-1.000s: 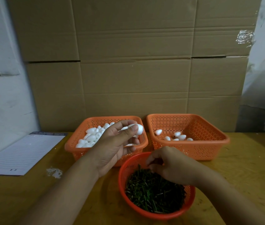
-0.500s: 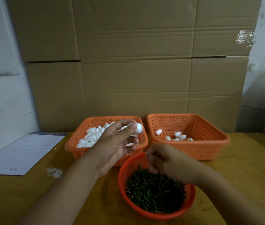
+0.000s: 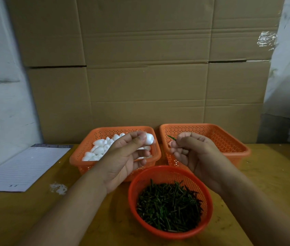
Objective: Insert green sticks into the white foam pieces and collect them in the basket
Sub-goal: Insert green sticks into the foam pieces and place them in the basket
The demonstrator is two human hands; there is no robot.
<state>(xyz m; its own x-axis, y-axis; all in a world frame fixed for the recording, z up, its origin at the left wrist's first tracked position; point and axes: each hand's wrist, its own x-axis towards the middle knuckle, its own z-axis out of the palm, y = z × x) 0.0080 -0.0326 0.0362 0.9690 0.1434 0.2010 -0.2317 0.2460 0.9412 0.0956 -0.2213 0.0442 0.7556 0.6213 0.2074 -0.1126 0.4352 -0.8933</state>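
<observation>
So, head cam, the only view you've got: your left hand (image 3: pixel 123 157) is up over the left orange basket (image 3: pixel 87 158), pinching a single white foam piece (image 3: pixel 148 138) between the thumb and fingertips, with the piece poking out to the right past them. Your right hand (image 3: pixel 192 153) is raised in front of the right orange basket (image 3: pixel 229 139), fingers curled, pinching one green stick (image 3: pixel 171 138) whose tip points left toward the foam piece. The stick and the piece aren't touching; there's a clear gap between them, and your two hands are apart too.

The left basket holds a heap of loose white foam pieces (image 3: pixel 98 150), mostly piled toward its left and back. Your right hand covers most of the right basket's floor, so I can't tell what's lying in there.

Closest to you, between your forearms, sits the round red basket (image 3: pixel 133 192), full of green sticks (image 3: pixel 169 206) lying every which way.

All three sit on a yellowish wooden table (image 3: pixel 274 174). Off to the left there's a lined notepad (image 3: pixel 25 167) lying flat, and near its lower right corner a little patch of white crumbs (image 3: pixel 58 188). Behind the baskets is a wall of cardboard boxes (image 3: pixel 146 68), with a bit of clear tape (image 3: pixel 266 40) stuck on at the upper right.
</observation>
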